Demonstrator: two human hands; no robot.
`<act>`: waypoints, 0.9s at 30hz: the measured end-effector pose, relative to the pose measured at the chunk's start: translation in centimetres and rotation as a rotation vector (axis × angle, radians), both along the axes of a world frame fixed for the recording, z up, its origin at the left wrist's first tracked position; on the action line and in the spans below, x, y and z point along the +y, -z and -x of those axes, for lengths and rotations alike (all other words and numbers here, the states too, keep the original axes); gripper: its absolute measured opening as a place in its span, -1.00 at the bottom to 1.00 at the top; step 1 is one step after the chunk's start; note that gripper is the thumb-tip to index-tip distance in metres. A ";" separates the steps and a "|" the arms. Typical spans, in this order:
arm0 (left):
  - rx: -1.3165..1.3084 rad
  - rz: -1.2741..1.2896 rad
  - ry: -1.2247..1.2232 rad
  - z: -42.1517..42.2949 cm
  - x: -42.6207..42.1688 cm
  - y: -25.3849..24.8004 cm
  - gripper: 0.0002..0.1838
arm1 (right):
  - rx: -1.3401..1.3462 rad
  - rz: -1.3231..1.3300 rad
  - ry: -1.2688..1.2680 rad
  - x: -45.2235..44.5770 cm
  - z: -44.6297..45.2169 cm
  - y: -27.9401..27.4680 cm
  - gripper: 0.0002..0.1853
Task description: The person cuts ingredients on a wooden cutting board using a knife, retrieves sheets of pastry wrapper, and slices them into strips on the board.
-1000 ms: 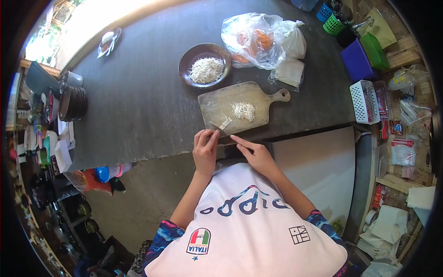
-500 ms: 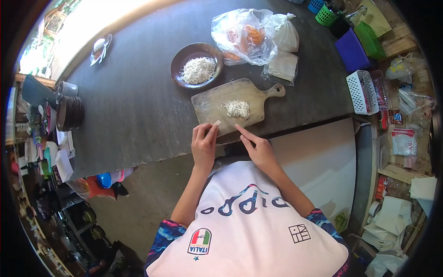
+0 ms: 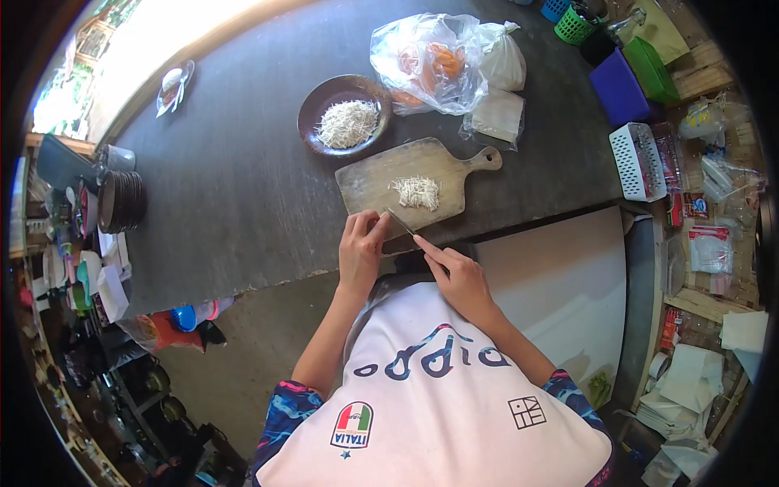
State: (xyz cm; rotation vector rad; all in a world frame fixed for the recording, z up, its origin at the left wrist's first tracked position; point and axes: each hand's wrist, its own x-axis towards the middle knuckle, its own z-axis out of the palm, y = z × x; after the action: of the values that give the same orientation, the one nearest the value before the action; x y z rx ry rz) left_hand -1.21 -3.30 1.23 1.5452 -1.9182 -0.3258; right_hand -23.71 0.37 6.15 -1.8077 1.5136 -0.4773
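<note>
We record the left hand (image 3: 359, 253) just below centre, fingertips pinched together at the board (image 3: 442, 166); their hold is unclear. The right hand (image 3: 461, 280) closes on the knife (image 3: 401, 221), forefinger extended. Shreds (image 3: 417, 192) lie on the board; the bowl (image 3: 309, 109), upper centre, contains more.

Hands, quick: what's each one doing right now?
Left hand: closed, fingertips pinched at the cutting board's near edge; any piece in them can't be made out.
Right hand: closed, holding a small knife.
</note>
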 end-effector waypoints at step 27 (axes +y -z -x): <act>-0.046 0.017 0.010 0.0 0.1 0.1 -0.54 | -0.018 -0.037 0.053 -0.5 -1.2 0.1 -0.51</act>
State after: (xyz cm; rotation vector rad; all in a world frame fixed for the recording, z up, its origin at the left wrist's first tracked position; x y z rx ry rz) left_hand -1.17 -3.25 1.09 1.5442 -1.9597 -0.2798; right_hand -22.49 -0.11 6.01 -1.7343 1.5509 -0.4868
